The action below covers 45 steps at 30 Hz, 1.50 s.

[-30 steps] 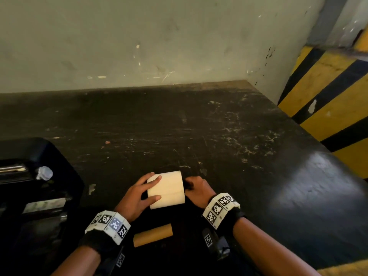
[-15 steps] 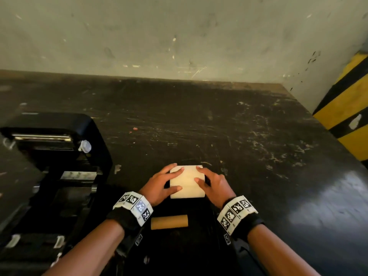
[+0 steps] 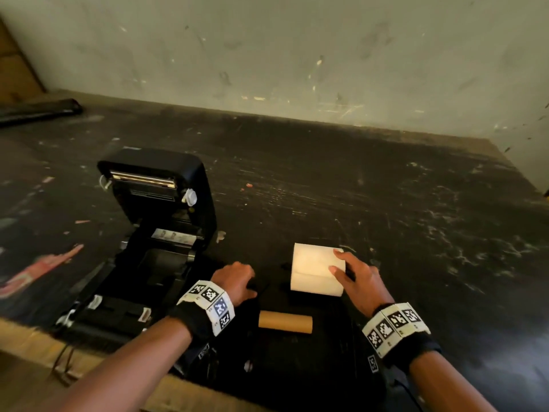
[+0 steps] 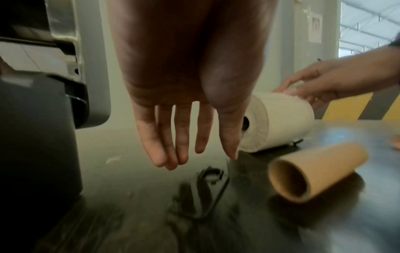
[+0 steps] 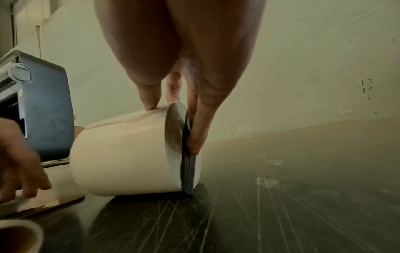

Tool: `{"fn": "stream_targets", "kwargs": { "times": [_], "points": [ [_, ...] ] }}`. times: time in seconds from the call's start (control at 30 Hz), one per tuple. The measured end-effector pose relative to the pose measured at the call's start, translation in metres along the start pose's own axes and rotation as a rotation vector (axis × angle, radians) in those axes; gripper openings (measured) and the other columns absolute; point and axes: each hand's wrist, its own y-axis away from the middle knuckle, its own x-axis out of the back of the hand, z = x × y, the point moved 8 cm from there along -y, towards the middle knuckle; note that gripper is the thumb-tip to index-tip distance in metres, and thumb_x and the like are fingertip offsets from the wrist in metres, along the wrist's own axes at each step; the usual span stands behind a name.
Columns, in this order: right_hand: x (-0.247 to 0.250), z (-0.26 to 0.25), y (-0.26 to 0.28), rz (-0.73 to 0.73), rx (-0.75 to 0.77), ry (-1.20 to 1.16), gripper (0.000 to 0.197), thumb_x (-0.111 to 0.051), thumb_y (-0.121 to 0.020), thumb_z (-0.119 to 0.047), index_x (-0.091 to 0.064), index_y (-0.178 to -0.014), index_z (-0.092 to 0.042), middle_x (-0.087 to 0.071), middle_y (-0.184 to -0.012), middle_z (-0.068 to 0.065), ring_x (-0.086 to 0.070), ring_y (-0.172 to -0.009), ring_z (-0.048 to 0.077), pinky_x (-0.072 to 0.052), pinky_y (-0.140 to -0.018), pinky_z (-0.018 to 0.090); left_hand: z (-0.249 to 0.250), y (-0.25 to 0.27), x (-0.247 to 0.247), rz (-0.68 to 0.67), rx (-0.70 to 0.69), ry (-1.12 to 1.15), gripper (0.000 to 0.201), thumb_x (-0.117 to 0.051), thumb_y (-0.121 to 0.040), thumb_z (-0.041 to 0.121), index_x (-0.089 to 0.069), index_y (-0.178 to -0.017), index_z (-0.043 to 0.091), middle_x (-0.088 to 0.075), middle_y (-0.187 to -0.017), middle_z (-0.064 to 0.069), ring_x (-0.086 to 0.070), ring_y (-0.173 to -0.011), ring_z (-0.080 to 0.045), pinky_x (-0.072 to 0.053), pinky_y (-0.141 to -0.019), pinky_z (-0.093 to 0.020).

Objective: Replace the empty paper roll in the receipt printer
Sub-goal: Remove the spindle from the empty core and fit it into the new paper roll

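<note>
The new white paper roll (image 3: 315,272) lies on its side on the dark table (image 3: 416,233). My right hand (image 3: 338,263) grips its right end, thumb on top of the paper (image 5: 125,154) and fingers (image 5: 197,133) against a black disc (image 5: 188,162) at that end. My left hand (image 3: 249,288) is off the roll, its fingers (image 4: 181,145) straight and pointing down just above a small black plastic part (image 4: 211,174). The empty brown cardboard core (image 3: 285,322) lies in front of the roll. The black receipt printer (image 3: 154,233) stands at the left with its lid up and its paper bay bare.
A wall runs along the back of the table. A dark flat object (image 3: 38,110) lies at the far left back. A red scrap (image 3: 38,272) sits left of the printer. The table's wooden front edge (image 3: 29,337) is close to my forearms, with a cable (image 3: 64,361) hanging there.
My left hand has let go of the roll's left end and moved left toward the printer. The right hand stays on the roll. The view has swung left, showing the whole printer.
</note>
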Motion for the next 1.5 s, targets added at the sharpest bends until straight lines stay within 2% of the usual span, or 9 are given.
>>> {"fn": "stream_targets", "kwargs": {
  "times": [0.13,0.37,0.47,0.67,0.77,0.87,1.03,1.23,1.5],
  "points": [
    [-0.002,-0.001,-0.002,-0.006,0.003,-0.005,0.044,-0.048,-0.087,-0.051,-0.034,-0.128,-0.048,-0.058,-0.116,0.011,-0.059,-0.104,0.023,-0.051,-0.093,0.044,-0.005,0.0,-0.015,-0.018,0.061,-0.056,0.041,-0.065,-0.082,0.035,-0.054,-0.113,0.011,-0.055,-0.125,-0.012,-0.055,-0.114,-0.032,-0.047,-0.09,-0.041],
    [-0.002,0.0,-0.001,-0.014,-0.038,-0.007,0.046,-0.048,-0.088,-0.05,-0.034,-0.131,-0.045,-0.052,-0.127,0.014,-0.051,-0.118,0.028,-0.046,-0.099,0.046,-0.012,-0.007,-0.022,-0.043,0.122,0.079,0.042,-0.068,-0.08,0.027,-0.05,-0.113,0.008,-0.053,-0.126,-0.014,-0.055,-0.113,-0.032,-0.048,-0.09,-0.04],
    [-0.002,-0.001,-0.002,-0.013,-0.035,-0.008,0.046,-0.047,-0.087,-0.052,-0.033,-0.13,-0.047,-0.052,-0.128,0.014,-0.052,-0.117,0.027,-0.047,-0.099,0.046,-0.016,-0.007,-0.023,-0.06,0.137,0.188,0.048,-0.073,-0.075,0.026,-0.049,-0.112,0.007,-0.054,-0.123,-0.015,-0.056,-0.11,-0.033,-0.048,-0.088,-0.04],
    [0.0,-0.004,0.002,-0.012,-0.031,-0.023,0.046,-0.049,-0.089,-0.046,-0.036,-0.133,-0.041,-0.053,-0.129,0.014,-0.051,-0.118,0.026,-0.045,-0.099,0.04,-0.011,-0.016,-0.014,0.066,0.073,0.436,0.043,-0.075,-0.072,0.012,-0.056,-0.11,0.01,-0.064,-0.107,-0.013,-0.063,-0.099,-0.03,-0.053,-0.085,-0.039],
    [-0.001,-0.004,0.003,-0.012,-0.036,-0.017,0.046,-0.049,-0.09,-0.045,-0.035,-0.134,-0.04,-0.05,-0.132,0.014,-0.047,-0.123,0.028,-0.043,-0.1,0.041,-0.007,-0.022,-0.003,0.168,0.071,0.675,0.018,-0.068,-0.075,0.001,-0.062,-0.088,0.013,-0.066,-0.082,-0.012,-0.068,-0.081,-0.032,-0.059,-0.072,-0.045],
    [0.0,-0.005,0.005,-0.016,-0.043,-0.017,0.046,-0.048,-0.09,-0.045,-0.035,-0.134,-0.04,-0.049,-0.134,0.014,-0.044,-0.125,0.029,-0.042,-0.101,0.044,0.002,-0.025,0.005,0.236,0.059,0.821,0.028,-0.063,-0.078,-0.006,-0.053,-0.072,0.02,-0.06,-0.071,-0.008,-0.061,-0.061,-0.025,-0.06,-0.059,-0.047],
    [-0.001,-0.004,0.004,-0.016,-0.041,-0.04,0.046,-0.048,-0.09,-0.046,-0.034,-0.134,-0.043,-0.048,-0.135,0.014,-0.044,-0.126,0.029,-0.041,-0.102,0.044,0.017,-0.03,0.007,0.212,-0.033,0.861,0.021,-0.063,-0.079,-0.002,-0.055,-0.089,0.014,-0.063,-0.097,-0.012,-0.065,-0.082,-0.026,-0.06,-0.06,-0.043],
    [-0.003,-0.001,0.0,-0.019,-0.045,-0.063,0.045,-0.049,-0.088,-0.049,-0.034,-0.131,-0.046,-0.048,-0.135,0.014,-0.047,-0.124,0.027,-0.044,-0.102,0.045,0.028,-0.032,0.006,0.168,-0.106,0.893,0.023,-0.065,-0.08,0.0,-0.054,-0.091,0.017,-0.061,-0.101,-0.01,-0.064,-0.089,-0.022,-0.061,-0.063,-0.038],
    [-0.003,-0.001,-0.003,-0.008,-0.041,-0.063,0.045,-0.049,-0.086,-0.052,-0.034,-0.129,-0.049,-0.051,-0.132,0.013,-0.051,-0.12,0.026,-0.046,-0.099,0.046,0.029,-0.031,0.01,0.22,-0.182,0.869,0.034,-0.068,-0.077,-0.001,-0.052,-0.078,0.03,-0.064,-0.091,-0.002,-0.066,-0.085,-0.018,-0.06,-0.072,-0.037]
  ]
}}
